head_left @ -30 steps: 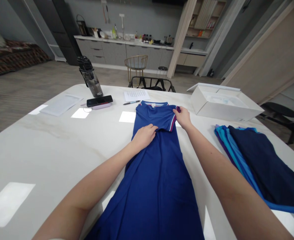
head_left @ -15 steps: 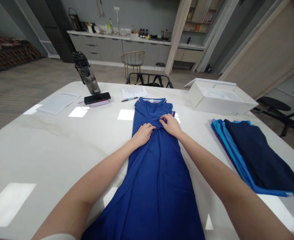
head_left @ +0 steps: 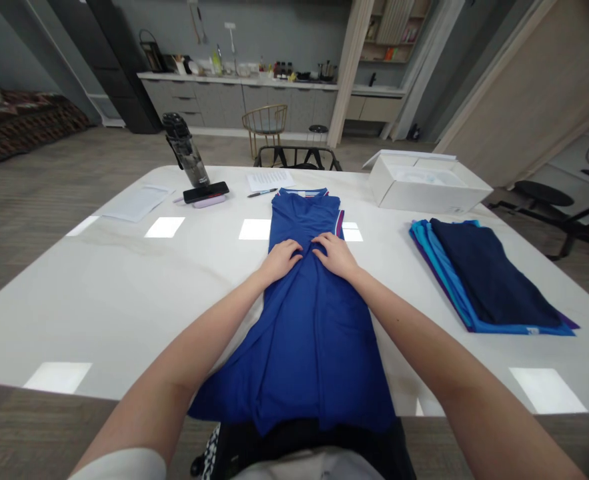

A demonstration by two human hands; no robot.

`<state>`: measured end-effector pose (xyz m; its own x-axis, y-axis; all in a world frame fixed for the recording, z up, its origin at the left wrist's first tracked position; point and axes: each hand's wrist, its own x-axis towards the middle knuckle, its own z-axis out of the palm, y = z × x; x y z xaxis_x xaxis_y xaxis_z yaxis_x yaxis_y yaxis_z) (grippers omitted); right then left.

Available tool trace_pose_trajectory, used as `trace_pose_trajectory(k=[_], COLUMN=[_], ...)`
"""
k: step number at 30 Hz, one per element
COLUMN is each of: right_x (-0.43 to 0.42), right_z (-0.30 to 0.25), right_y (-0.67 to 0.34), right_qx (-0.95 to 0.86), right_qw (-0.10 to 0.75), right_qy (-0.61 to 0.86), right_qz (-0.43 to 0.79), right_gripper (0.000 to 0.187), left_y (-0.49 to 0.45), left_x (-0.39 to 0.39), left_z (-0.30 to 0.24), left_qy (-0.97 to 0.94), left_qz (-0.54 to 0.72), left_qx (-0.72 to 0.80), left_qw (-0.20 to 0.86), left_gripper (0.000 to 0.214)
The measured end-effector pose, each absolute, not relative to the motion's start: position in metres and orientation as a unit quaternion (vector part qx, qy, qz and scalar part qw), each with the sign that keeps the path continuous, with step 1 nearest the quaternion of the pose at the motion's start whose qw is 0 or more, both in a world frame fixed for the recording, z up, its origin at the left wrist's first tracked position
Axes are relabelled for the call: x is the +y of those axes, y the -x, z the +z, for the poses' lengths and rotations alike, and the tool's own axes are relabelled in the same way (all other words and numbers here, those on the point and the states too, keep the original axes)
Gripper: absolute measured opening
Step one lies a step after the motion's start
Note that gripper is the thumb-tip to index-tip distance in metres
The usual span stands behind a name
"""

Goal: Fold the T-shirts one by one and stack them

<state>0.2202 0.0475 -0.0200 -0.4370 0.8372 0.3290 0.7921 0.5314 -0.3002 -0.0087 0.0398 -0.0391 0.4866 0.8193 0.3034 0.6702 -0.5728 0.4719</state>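
Note:
A royal blue polo shirt [head_left: 304, 320] lies lengthwise on the white table [head_left: 114, 293], sides folded in to a narrow strip, collar at the far end and hem hanging over the near edge. My left hand [head_left: 280, 259] and my right hand [head_left: 335, 255] rest side by side, palms down and fingers flat, on the shirt's upper middle. Neither hand grips the cloth.
A stack of folded blue and navy garments [head_left: 484, 280] lies to the right. An open white box [head_left: 427, 183] stands at the far right. A water bottle [head_left: 187, 150], a phone [head_left: 205, 193], papers [head_left: 139, 202] and a pen [head_left: 263, 193] sit at the far side. A chair [head_left: 297, 157] stands behind the table.
My right hand has let go of the right sleeve and come in beside my left hand at the shirt's middle. The sleeve now lies folded in. The view has pulled back.

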Motion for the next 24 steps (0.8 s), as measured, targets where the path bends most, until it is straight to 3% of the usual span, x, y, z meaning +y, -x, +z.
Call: trace_pose_trajectory(k=[6,9,24], right_x=[0.006,-0.006,-0.084], right_z=[-0.015,-0.017,-0.002], right_y=[-0.205,-0.202,-0.171], right_qx=[-0.867,-0.859,-0.885], right_qw=[0.140,0.136,0.131], right_qy=[0.476,0.490,0.443], right_qz=[0.056,0.056,0.064], right_gripper=[0.025,0.029,0.027], left_y=[0.016,0.015,0.023], left_x=[-0.016,-0.042,-0.126], left_z=[-0.026,-0.020,0.010], left_qy=[-0.840,-0.834,-0.782], left_qz=[0.184,0.149,0.026], left_qx=[0.509,0.530,0.620], left_qw=[0.041,0.018,0.066], left_gripper=[0.020,0.025,0.028])
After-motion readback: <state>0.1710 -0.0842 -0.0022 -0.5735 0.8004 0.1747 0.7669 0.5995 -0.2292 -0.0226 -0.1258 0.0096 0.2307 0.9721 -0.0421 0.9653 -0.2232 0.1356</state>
